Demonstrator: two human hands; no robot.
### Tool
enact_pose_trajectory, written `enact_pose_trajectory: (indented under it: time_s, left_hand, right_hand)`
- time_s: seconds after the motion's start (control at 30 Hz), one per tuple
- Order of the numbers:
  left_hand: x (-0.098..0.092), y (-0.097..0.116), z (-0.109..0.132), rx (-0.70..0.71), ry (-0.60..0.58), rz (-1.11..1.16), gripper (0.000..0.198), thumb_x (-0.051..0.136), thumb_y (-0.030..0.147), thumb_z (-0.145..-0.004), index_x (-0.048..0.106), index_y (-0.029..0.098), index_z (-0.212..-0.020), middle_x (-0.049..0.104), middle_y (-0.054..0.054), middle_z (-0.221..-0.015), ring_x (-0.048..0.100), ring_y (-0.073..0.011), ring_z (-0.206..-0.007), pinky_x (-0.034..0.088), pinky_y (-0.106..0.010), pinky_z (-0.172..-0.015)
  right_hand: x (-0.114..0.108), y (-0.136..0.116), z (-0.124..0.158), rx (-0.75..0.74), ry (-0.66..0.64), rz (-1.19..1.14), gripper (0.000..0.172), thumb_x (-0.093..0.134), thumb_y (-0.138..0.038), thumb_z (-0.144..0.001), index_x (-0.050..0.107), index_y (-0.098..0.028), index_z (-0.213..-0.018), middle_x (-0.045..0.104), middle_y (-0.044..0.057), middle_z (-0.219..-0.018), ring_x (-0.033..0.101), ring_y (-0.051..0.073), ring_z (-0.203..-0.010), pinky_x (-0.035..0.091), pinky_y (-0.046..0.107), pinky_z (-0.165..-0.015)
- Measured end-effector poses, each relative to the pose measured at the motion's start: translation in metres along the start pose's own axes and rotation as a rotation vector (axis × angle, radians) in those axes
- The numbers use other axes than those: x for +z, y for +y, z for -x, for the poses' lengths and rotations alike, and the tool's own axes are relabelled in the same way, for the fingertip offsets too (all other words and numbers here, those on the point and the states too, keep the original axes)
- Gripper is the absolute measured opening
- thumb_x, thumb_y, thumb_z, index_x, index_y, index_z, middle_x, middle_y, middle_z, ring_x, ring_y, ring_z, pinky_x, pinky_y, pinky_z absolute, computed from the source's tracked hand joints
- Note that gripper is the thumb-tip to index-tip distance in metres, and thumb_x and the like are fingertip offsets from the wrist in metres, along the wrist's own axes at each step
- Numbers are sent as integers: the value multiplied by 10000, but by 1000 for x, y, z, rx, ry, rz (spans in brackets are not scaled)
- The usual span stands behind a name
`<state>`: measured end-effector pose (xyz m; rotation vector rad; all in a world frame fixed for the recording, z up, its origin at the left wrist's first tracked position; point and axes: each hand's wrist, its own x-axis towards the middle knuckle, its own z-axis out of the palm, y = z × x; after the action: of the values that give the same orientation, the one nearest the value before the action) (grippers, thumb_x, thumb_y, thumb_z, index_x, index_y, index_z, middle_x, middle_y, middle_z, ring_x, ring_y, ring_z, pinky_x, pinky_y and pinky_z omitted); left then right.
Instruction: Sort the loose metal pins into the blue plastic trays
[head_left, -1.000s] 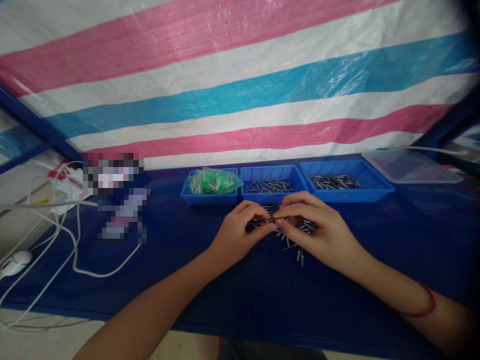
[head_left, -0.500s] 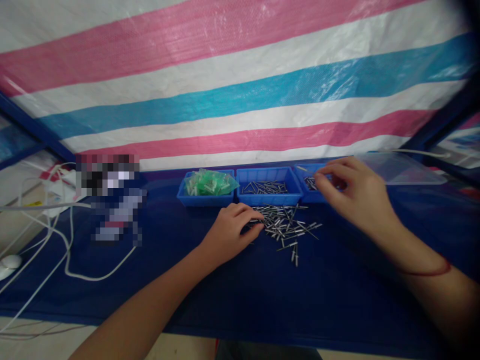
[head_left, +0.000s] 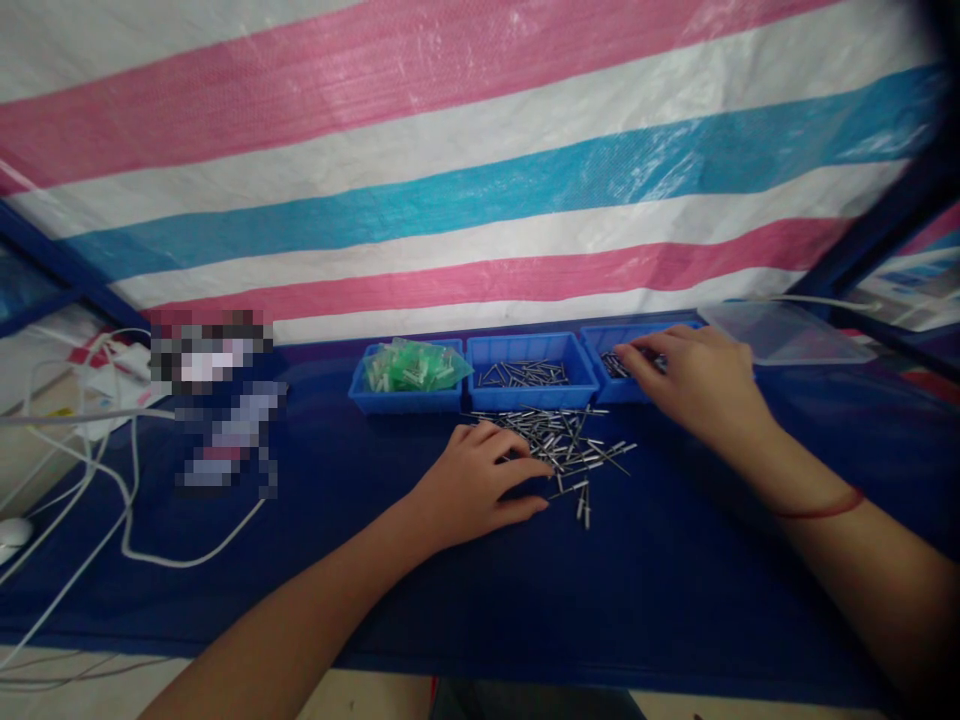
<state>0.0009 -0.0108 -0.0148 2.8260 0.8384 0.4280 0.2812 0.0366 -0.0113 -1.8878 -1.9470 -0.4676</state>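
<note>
A loose pile of small metal pins (head_left: 574,448) lies on the dark blue table top (head_left: 600,600). My left hand (head_left: 480,482) rests at the pile's left edge, its fingers loosely curved and its thumb apart from them; I see nothing held in it. My right hand (head_left: 694,380) reaches over the right blue bin (head_left: 609,388), which also holds metal pins. Its fingers lie stretched out low over the bin's contents. A red string circles my right wrist.
A middle blue bin (head_left: 525,395) holds more pins. The left blue bin (head_left: 405,400) holds a bag of green parts. A clear plastic tray (head_left: 784,330) sits at the back right. White cables (head_left: 135,500) and a mouse (head_left: 11,530) lie at the left. A striped tarp hangs behind.
Both hands held a pin together over the pile. My right hand then carried it to the right bin and has lowered its fingers into it; my left hand has settled by the pile.
</note>
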Motion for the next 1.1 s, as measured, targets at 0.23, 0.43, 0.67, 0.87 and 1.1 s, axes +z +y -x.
enact_pose_trajectory:
  time_s: [0.23, 0.43, 0.67, 0.87, 1.1]
  left_hand:
    - [7, 4, -1, 36, 0, -71, 266, 463, 406, -931, 647, 312, -1099, 624, -18, -1070, 495, -189, -992, 291, -347, -812]
    - [12, 3, -2, 9, 14, -94, 191, 500, 325, -929, 671, 277, -997, 655, 7, -988, 520, -154, -914, 283, -327, -776]
    - [9, 2, -4, -46, 54, -95, 172, 487, 278, -931, 635, 225, -1001, 669, 2, -939, 550, -139, -844, 305, -310, -749]
    - [6, 3, -5, -104, 118, 13, 150, 516, 279, -902, 631, 183, -910, 676, -23, -900, 580, -150, -818, 353, -298, -736]
    - [5, 2, -7, -155, 325, 292, 118, 524, 230, -888, 618, 162, -864, 670, -45, -858, 608, -145, -812, 456, -268, -759]
  right_hand:
    - [-10, -16, 7, -26, 136, -199, 290, 509, -404, -850, 699, -187, -822, 689, 78, -834, 572, 242, -813, 312, 318, -657]
    - [-23, -41, 19, -183, 98, -334, 220, 513, -329, -865, 673, -202, -783, 689, 45, -827, 563, 220, -788, 355, 356, -739]
    - [-26, -55, 26, -335, 6, -450, 220, 507, -307, -881, 659, -198, -766, 686, 48, -829, 566, 214, -775, 390, 368, -731]
    - [-21, -61, 30, -466, -151, -499, 228, 494, -313, -894, 668, -198, -802, 664, 49, -810, 561, 197, -771, 402, 368, -743]
    - [-20, -68, 35, -583, -245, -566, 176, 574, -343, -848, 665, -215, -927, 656, 59, -912, 555, 224, -901, 413, 385, -778]
